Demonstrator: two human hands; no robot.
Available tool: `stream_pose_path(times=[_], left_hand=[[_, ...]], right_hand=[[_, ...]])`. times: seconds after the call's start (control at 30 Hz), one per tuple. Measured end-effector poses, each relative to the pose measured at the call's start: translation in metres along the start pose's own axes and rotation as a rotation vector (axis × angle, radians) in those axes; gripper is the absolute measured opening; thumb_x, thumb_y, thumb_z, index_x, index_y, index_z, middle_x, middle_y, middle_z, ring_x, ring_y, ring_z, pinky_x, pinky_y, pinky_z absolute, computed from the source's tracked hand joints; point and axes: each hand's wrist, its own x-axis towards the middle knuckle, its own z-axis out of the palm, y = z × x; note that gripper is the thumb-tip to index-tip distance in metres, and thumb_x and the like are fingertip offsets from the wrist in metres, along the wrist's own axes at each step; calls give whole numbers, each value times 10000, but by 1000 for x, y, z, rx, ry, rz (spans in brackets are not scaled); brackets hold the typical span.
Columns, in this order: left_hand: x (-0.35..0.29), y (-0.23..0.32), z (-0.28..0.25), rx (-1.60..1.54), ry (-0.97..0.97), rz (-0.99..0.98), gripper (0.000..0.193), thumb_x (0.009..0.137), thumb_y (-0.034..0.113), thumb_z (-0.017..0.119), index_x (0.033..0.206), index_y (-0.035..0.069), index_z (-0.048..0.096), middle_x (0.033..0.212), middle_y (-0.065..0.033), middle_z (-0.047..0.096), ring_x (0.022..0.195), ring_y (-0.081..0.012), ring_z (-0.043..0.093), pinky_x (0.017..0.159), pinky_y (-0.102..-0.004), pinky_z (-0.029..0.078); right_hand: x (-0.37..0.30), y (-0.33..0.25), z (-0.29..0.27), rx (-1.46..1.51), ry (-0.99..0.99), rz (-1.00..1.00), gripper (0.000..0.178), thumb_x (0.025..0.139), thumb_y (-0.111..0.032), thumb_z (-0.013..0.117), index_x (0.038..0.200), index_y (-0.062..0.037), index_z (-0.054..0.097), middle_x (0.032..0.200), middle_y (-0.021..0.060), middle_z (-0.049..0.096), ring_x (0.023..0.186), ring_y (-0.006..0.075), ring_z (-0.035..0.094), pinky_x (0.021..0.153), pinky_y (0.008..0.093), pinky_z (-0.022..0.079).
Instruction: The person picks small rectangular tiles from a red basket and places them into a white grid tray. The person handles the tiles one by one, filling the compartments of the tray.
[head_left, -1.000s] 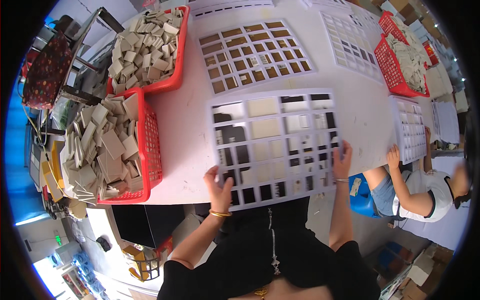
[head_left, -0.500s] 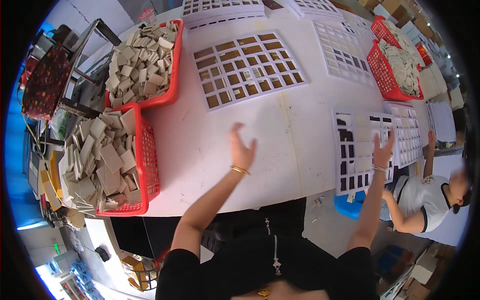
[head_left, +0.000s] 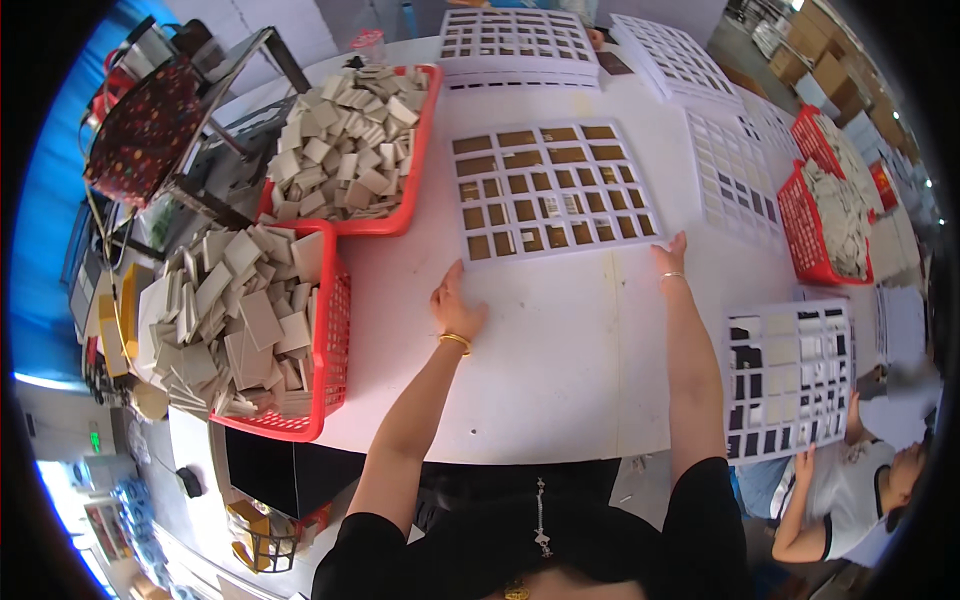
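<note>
A white grid panel (head_left: 553, 190) with brown showing through its cells lies flat on the white table (head_left: 540, 370) in front of me. My left hand (head_left: 459, 305) reaches to its near left corner, thumb spread away from the fingers and nothing between them. The fingertips meet or almost meet that corner. At the near right corner is my right hand (head_left: 672, 257), fingers and thumb apart around the edge. It seems to touch the panel; whether it bears on it I cannot tell.
Two red baskets of pale flat tiles, a near one (head_left: 322, 330) and a far one (head_left: 425, 150), stand at left. Stacked grid panels (head_left: 520, 75) lie at the back. Another red basket (head_left: 805, 225) stands at right. A co-worker (head_left: 850, 500) holds a grid panel (head_left: 788, 375).
Both my hands have come to the panel's near corners, the right one swinging in from the far right. The view has shifted. The co-worker's panel now sits closer to that person.
</note>
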Motion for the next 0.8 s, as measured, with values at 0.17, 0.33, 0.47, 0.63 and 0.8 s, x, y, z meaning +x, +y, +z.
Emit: stream_pose_path(times=[0.17,0.33,0.47,0.63,0.8], left_hand=[[3,-7,0,-96,50,11,825,615,185,684,1368,95,358,1358,-98,473,1262,-255,424,1056,-422,255],[-6,-28,-4,-299,119,-39,666,623,172,672,1242,51,459,1172,-145,589,1121,-309,538,972,-433,379],[-82,-25,-36,-424,70,-156,542,713,226,717,1162,33,483,1109,-134,619,1048,-297,585,897,-415,442],[-180,-15,-110,-342,-98,-323,343,784,227,689,1029,33,547,1013,-119,653,968,-272,625,807,-386,485],[-213,-24,-179,-178,-229,-391,238,814,249,654,956,69,590,803,-105,673,785,-277,660,703,-361,507]], right_hand=[[11,11,-10,76,-135,68,774,764,-109,683,1417,-27,274,1410,143,410,1316,259,381,1074,362,337],[-50,41,-67,-229,-15,-141,409,848,-316,624,1116,-6,632,1098,120,647,1041,243,588,943,349,433],[-154,25,-130,-251,-198,-46,338,906,-287,608,1028,24,662,915,52,676,845,123,592,771,267,468],[-233,19,-184,-273,-470,197,262,900,-257,616,819,-10,649,741,24,641,652,80,546,574,224,410],[-276,8,-202,-227,-704,370,243,886,-237,624,808,-8,648,674,45,636,577,98,565,491,234,419]])
